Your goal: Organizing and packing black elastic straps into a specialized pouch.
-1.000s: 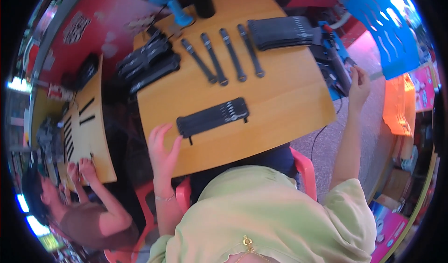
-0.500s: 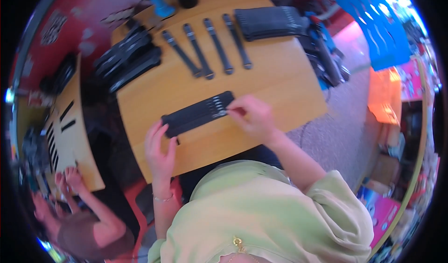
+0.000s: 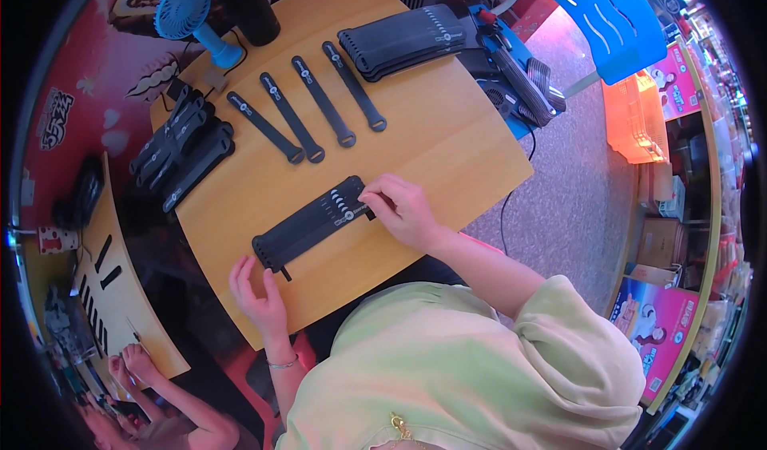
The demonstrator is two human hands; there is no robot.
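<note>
In front of me a fanned stack of black straps lies slantwise on the table, with pale printed marks near its right end and slotted, rounded tips at its left. My right hand is at the stack's right end, thumb and fingers closed on a strap end there; the fingertips partly hide it. My left hand rests just off the left end, fingers apart and holding nothing. A short strap tip sticks out below the stack near that hand. Farther up, several single straps lie spread side by side.
A thicker strap pile sits at the back right, more bundles at the left edge. A blue fan and black cup stand at the back. Blue chair and orange crate are right; another person's hands work left.
My left hand has come off the stack's left end, its fingers now apart. My right hand stays at the right end. The whole view has shifted, and the table appears turned slightly.
</note>
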